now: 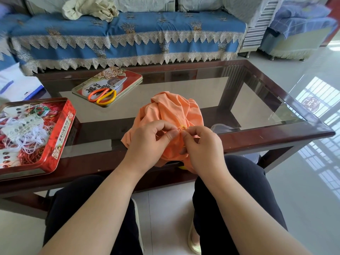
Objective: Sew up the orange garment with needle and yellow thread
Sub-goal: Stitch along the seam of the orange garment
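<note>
Mid-task, sewing under way. Crumpled orange fabric garment (171, 115) sits bunched on the near edge of the dark wood-framed glass coffee table (257, 100), part of it hanging over toward the lap. Left hand (150, 142) pinches a fold of the garment between thumb and fingers; right hand (204, 146) is curled right beside it, fingertips pinched at the same spot, the two hands nearly touching. Short run of yellow thread (183, 127) shows on the cloth between the fingertips, so some stitches look already in. Needle is too small to make out; probably in the right pinch, cannot confirm. Seam length left is hidden by folds. Orange-and-yellow-handled scissors (104, 94) lie untouched on a flat red printed tin lid (132, 76), so knotting and cutting look still ahead. Open red tin of tangled threads (60, 133) at left.
</note>
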